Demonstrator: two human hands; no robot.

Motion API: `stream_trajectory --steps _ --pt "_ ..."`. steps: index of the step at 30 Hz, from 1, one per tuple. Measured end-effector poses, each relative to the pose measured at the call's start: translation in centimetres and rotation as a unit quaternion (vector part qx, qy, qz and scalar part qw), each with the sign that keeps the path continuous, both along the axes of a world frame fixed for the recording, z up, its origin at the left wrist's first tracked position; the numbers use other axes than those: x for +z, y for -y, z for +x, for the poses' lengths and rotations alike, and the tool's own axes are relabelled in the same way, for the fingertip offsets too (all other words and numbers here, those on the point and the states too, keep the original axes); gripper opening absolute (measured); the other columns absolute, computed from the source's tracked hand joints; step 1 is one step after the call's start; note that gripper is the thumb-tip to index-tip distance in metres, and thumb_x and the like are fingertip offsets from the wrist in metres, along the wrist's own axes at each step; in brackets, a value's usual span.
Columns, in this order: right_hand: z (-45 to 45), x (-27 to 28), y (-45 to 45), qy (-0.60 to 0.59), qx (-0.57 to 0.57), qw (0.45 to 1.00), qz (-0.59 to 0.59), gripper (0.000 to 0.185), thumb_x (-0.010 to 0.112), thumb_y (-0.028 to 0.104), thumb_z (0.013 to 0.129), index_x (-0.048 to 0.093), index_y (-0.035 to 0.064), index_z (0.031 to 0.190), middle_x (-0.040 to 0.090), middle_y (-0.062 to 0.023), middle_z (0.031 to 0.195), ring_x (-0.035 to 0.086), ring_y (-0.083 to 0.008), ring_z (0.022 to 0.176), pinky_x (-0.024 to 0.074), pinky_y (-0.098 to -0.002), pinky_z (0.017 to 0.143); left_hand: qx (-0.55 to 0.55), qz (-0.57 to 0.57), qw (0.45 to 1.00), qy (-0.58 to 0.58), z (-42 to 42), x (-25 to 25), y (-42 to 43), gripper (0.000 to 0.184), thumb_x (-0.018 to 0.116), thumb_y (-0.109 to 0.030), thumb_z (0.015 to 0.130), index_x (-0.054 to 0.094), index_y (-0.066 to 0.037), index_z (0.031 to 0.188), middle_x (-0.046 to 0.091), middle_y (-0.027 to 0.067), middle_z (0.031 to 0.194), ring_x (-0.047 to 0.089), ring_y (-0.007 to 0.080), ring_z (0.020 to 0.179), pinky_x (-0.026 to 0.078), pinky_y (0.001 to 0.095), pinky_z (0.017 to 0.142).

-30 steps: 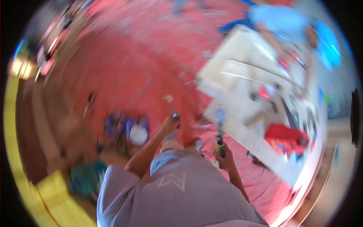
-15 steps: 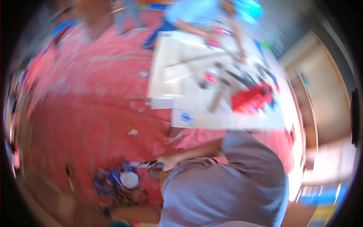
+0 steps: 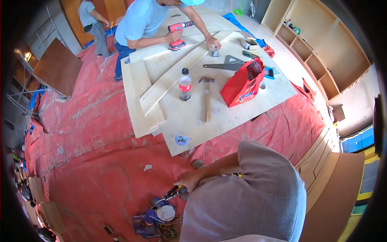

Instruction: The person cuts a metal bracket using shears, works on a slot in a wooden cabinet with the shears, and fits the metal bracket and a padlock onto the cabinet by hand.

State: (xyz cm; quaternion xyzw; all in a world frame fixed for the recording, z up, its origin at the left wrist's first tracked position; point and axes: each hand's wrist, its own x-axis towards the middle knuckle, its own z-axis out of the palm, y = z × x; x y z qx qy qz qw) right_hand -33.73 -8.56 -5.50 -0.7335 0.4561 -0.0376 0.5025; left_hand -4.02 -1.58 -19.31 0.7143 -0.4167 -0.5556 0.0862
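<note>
My right hand (image 3: 189,180), at the end of the arm reaching left from a grey sleeve, is closed around pliers (image 3: 174,192) with black-and-yellow handles. Their metal jaws point down-left to a blue box (image 3: 154,214) with a white round piece (image 3: 165,213) on it. Beside it lies another blue box (image 3: 141,226) marked PHILFLEX. Coiled thin wire (image 3: 166,232) sits below them. A skin-coloured patch at the shirt's edge appears to be my left hand (image 3: 177,223); its fingers are hidden.
A plywood sheet (image 3: 177,121) carries a bottle (image 3: 185,84), hammer (image 3: 207,99), handsaw (image 3: 221,66) and red bag (image 3: 244,84). Across it, a co-worker in light blue (image 3: 143,24) holds a red drill (image 3: 177,34). Another person (image 3: 94,28) stands behind. Red sheeting (image 3: 88,137) covers the floor.
The view has swung and become sharp. The pliers and blue boxes now appear lower and further right. My right hand keeps its hold on the pliers.
</note>
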Motion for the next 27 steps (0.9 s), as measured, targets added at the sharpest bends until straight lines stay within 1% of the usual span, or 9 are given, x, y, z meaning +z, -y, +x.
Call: stream_trajectory --steps 4,7,11,19,21,24,25,26,27 --pt "-6.2 1.1 0.9 -0.015 -0.052 0.998 0.041 0.055 0.065 0.016 0.061 0.054 0.0013 0.114 0.056 -0.0218 0.107 0.055 -0.0371 0.102 0.0441 -0.0462 0.086 0.005 0.002 1.000 0.028 -1.3 0.7 2.6 0.030 0.063 -0.033 0.078 0.066 -0.007 0.092 0.067 0.0198 0.091 0.066 0.0328 0.086 0.052 0.0425 0.071" --pt "-9.5 0.1 0.9 -0.035 -0.100 0.994 -0.011 0.054 0.065 0.015 0.061 0.054 0.0015 0.113 0.056 -0.0216 0.101 0.055 -0.0374 0.099 0.0453 -0.0453 0.084 0.003 -0.001 0.999 0.034 -4.5 1.1 4.5 0.030 0.063 -0.034 0.078 0.067 -0.007 0.092 0.067 0.0197 0.091 0.066 0.0328 0.086 0.052 0.0423 0.072" --pt "-12.1 -3.0 0.5 0.003 -0.140 0.986 -0.091 0.041 0.061 0.012 0.064 0.055 0.0052 0.104 0.062 -0.0169 0.079 0.064 -0.0334 0.076 0.0513 -0.0473 0.061 0.007 0.003 1.000 0.029 -8.2 1.1 5.0 0.031 0.062 -0.035 0.079 0.067 -0.007 0.091 0.067 0.0195 0.091 0.065 0.0327 0.086 0.052 0.0421 0.073" --pt "-12.5 0.5 1.8 0.038 -0.064 0.997 0.034 0.047 0.063 0.015 0.066 0.054 0.0052 0.111 0.062 -0.0183 0.084 0.063 -0.0314 0.082 0.0494 -0.0417 0.071 0.032 -0.006 0.999 0.023 -6.4 -0.9 1.0 0.033 0.060 -0.038 0.080 0.068 -0.008 0.090 0.067 0.0192 0.092 0.065 0.0326 0.086 0.052 0.0418 0.074" --pt "-11.2 -1.3 3.2 -0.002 -0.002 0.999 0.036 0.058 0.066 0.019 0.065 0.052 0.0063 0.121 0.061 -0.0201 0.103 0.059 -0.0331 0.096 0.0469 -0.0426 0.080 -0.005 -0.024 0.997 0.070 -4.1 -3.4 -2.3 0.033 0.060 -0.038 0.080 0.068 -0.008 0.090 0.067 0.0191 0.092 0.065 0.0326 0.087 0.052 0.0417 0.074" --pt "-9.6 -1.2 5.4 0.062 0.087 0.993 0.056 0.057 0.071 0.024 0.067 0.052 0.0037 0.117 0.059 -0.0162 0.109 0.058 -0.0275 0.100 0.0453 -0.0381 0.086 -0.275 -0.091 0.917 0.274 -1.1 -9.2 -8.6 0.034 0.059 -0.039 0.080 0.069 -0.009 0.090 0.067 0.0189 0.092 0.065 0.0325 0.087 0.053 0.0415 0.075" --pt "-7.5 0.0 6.1 0.072 0.092 0.988 0.099 0.064 0.072 0.021 0.066 0.050 0.0022 0.124 0.058 -0.0165 0.111 0.057 -0.0274 0.102 0.0443 -0.0371 0.090 -0.254 -0.077 0.917 0.299 -0.5 -10.7 -10.5 0.034 0.059 -0.040 0.080 0.069 -0.009 0.090 0.067 0.0189 0.092 0.065 0.0325 0.087 0.053 0.0415 0.075" --pt "-6.0 0.7 5.9 0.078 0.106 0.990 0.054 0.050 0.071 0.022 0.071 0.052 0.0027 0.113 0.061 -0.0144 0.100 0.059 -0.0264 0.097 0.0447 -0.0382 0.086 -0.163 -0.051 0.939 0.297 -0.4 -12.3 -12.5 0.034 0.058 -0.040 0.080 0.069 -0.009 0.089 0.067 0.0189 0.092 0.065 0.0325 0.087 0.053 0.0414 0.075" --pt "-4.7 1.4 5.9 0.040 0.143 0.987 0.058 0.060 0.072 0.023 0.071 0.049 0.0029 0.123 0.060 -0.0164 0.108 0.058 -0.0275 0.103 0.0439 -0.0375 0.091 0.087 0.008 0.965 0.246 -1.8 -9.7 -13.1 0.040 0.063 -0.042 0.073 0.069 -0.007 0.092 0.067 0.0188 0.097 0.065 0.0323 0.092 0.052 0.0428 0.078"
